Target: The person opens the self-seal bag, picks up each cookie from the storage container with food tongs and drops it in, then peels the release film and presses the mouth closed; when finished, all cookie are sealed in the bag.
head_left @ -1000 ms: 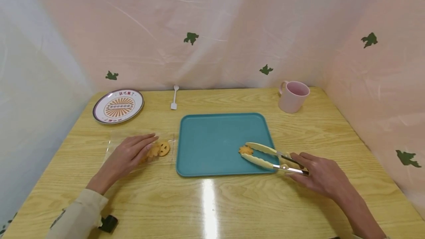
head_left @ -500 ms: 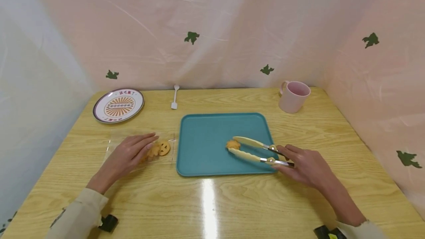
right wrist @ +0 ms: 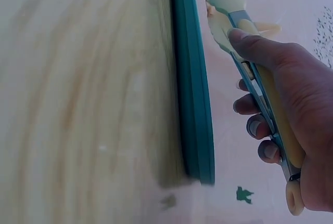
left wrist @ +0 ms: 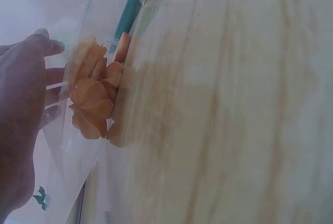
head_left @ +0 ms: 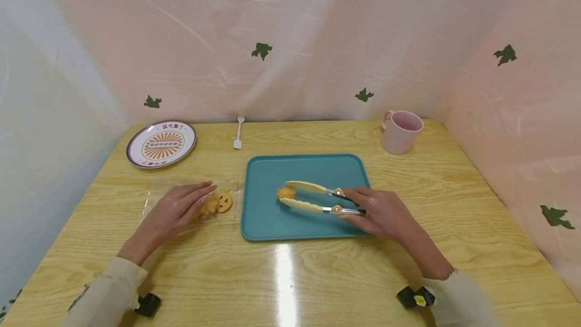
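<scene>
My right hand (head_left: 381, 212) grips a pair of tongs (head_left: 303, 205) with cream scalloped tips and metal arms. A flower-shaped cookie (head_left: 284, 195) sits between the tips, over the left-centre of the teal tray (head_left: 268, 226). In the right wrist view the tongs (right wrist: 270, 99) lie along the palm, thumb on one side and fingers curled on the other. My left hand (head_left: 174, 211) rests over a clear plastic bag (head_left: 232, 211), fingers extended against its film. Several cookies (left wrist: 91, 99) show through the film, and one round face cookie (head_left: 225, 202) lies near the bag's tray-side end.
A patterned plate (head_left: 136, 154) stands at the back left of the wooden table (head_left: 218, 276). A small white plastic spoon (head_left: 238, 132) lies behind the tray, and a pink mug (head_left: 397, 135) stands at the back right. A fabric curtain closes off the back and sides.
My right hand has carried the tongs and the cookie leftward across the tray, from its right side to left of centre. The left hand and bag have stayed in place.
</scene>
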Tool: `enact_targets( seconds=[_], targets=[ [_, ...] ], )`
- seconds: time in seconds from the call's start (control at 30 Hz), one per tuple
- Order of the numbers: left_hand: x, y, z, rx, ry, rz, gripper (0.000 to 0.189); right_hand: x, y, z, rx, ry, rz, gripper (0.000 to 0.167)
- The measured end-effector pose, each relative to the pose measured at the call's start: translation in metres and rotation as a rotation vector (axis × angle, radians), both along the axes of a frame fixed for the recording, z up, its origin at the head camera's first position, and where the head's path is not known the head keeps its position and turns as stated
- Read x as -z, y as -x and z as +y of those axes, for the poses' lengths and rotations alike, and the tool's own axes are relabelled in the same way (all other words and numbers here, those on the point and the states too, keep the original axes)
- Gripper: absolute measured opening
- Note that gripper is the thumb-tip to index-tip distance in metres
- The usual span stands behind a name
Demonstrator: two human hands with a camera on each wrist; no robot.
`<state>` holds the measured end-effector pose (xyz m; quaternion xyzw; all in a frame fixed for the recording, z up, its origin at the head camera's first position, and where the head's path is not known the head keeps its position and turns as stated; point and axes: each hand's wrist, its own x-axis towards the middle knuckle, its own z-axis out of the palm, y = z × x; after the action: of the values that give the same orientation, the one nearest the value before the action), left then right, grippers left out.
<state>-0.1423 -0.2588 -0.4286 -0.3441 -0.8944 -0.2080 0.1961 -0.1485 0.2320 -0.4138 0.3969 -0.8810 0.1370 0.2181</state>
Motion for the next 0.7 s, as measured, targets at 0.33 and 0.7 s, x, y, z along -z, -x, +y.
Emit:
enact_targets(
  seconds=[0.33, 0.7],
  targets=[
    [-0.002, 0.001, 0.001, 0.007, 0.006, 0.005, 0.035, 0.0, 0.014, -0.039, -0.068, -0.008, -0.033, 0.059],
    [0.0, 0.0, 0.0, 0.001, 0.003, 0.014, 0.034, -0.002, 0.021, -0.079, -0.041, -0.097, -0.098, 0.052]
  ],
)
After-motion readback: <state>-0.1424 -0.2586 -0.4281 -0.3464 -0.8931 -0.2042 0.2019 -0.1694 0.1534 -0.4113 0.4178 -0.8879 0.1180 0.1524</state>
